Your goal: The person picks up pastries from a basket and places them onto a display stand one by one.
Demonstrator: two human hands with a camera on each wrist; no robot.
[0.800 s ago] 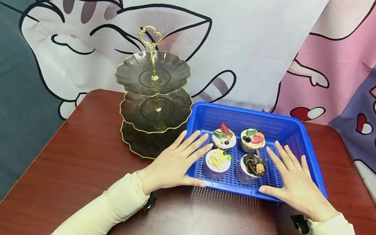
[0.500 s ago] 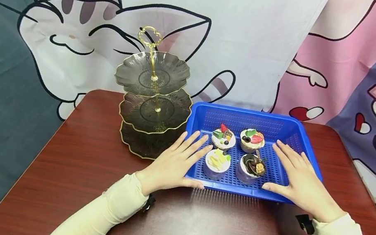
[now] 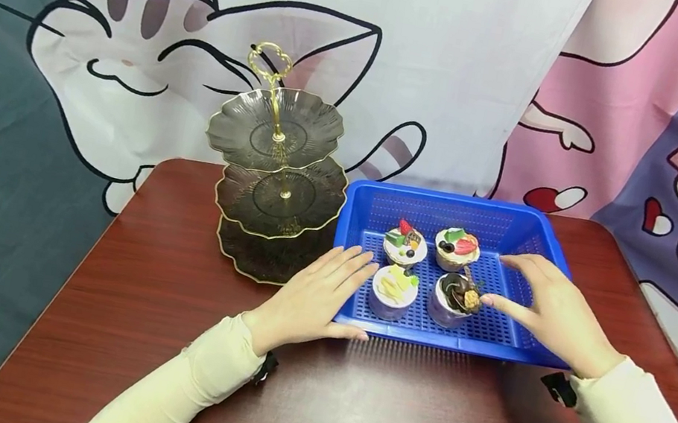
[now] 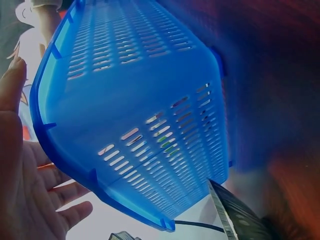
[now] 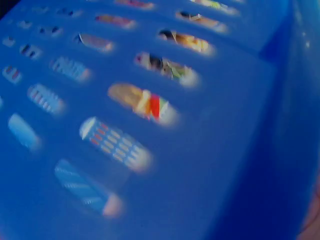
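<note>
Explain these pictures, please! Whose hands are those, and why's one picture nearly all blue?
They're a person's bare left hand and right hand; there's no robot. The wide picture comes from a camera on the head, the others from cameras on each wrist. The right wrist's is so close to the blue plastic basket that its slotted wall fills nearly everything. On the table sit that basket, holding four cupcakes, and a three-tiered dessert stand. Neither hand seems to grip anything.
</note>
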